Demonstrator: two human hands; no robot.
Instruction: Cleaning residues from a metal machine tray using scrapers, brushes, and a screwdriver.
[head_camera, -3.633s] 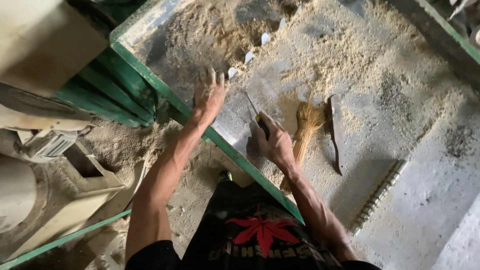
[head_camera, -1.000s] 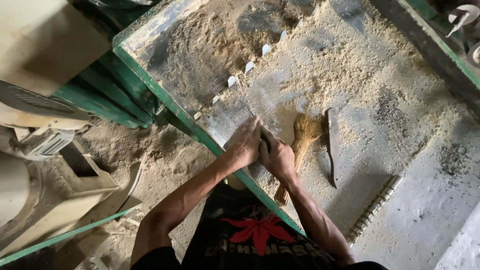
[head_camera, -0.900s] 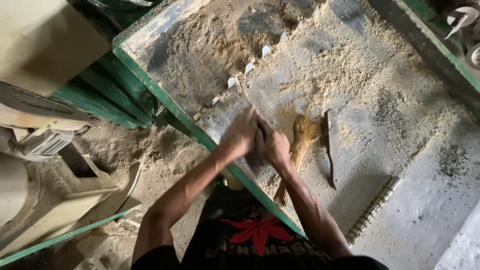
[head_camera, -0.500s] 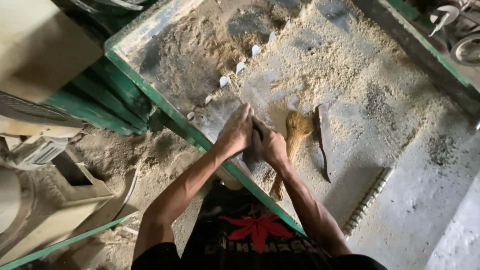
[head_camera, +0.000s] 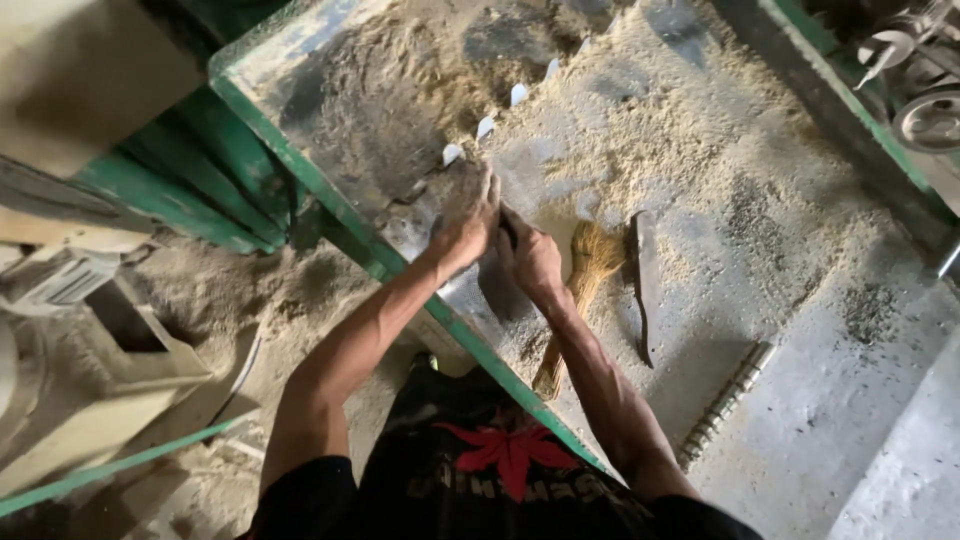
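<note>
My left hand (head_camera: 468, 222) and my right hand (head_camera: 532, 262) are pressed close together on a sawdust-covered metal table (head_camera: 800, 440). Between them they grip a dark-handled tool (head_camera: 508, 232), most of it hidden under the fingers. The fingertips of my left hand reach the nearest of a row of pale saw teeth (head_camera: 452, 154) that stick up through the table. Just right of my right hand lies a small straw brush (head_camera: 590, 262).
A dark, flat metal blade (head_camera: 643, 285) lies beside the brush, and a ribbed metal rod (head_camera: 722, 405) lies nearer the front. The table has a green edge (head_camera: 300, 170). Heaped sawdust (head_camera: 380, 90) covers its far part. Dusty machine parts (head_camera: 80, 290) stand at the left.
My left hand has come off the table's edge and joined my right hand on the tool. Both hands have since slid up toward the saw teeth.
</note>
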